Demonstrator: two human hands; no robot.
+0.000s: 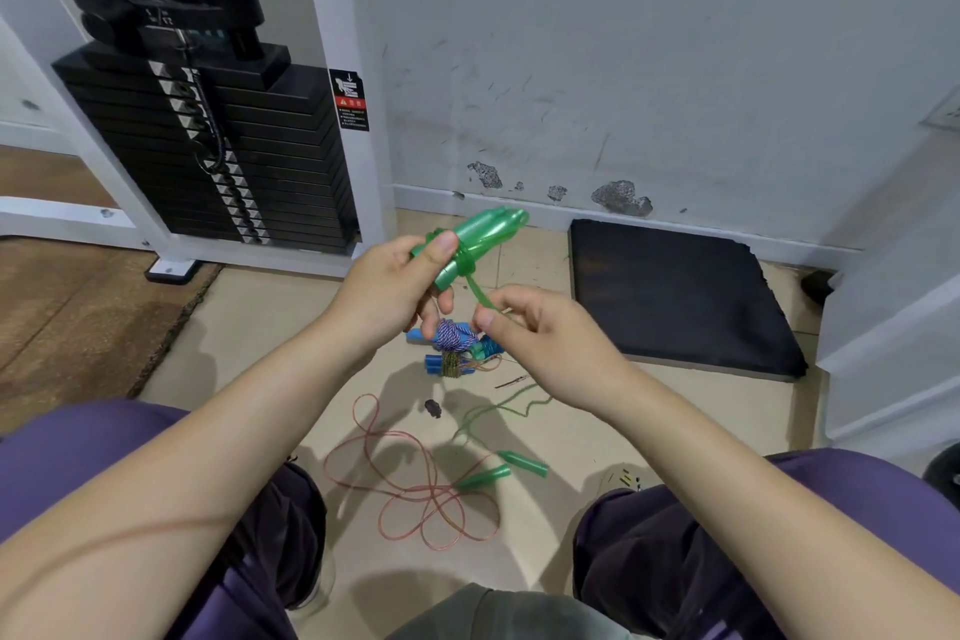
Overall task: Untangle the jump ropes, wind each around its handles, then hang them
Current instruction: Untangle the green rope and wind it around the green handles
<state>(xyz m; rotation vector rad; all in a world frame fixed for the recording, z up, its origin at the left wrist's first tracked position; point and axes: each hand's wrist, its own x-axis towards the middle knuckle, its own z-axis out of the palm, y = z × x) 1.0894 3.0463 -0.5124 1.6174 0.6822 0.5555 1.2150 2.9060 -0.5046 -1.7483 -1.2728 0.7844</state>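
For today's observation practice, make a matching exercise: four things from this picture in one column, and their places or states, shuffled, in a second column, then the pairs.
Things
1. green handles
2. green rope end
3. red cord
4. black mat

Places or states
A. lying in loose loops on the floor
B. pinched by the right hand
C. flat on the floor by the wall
D. gripped together in the left hand

Pairs: 1-D, 2-B, 3-A, 4-C
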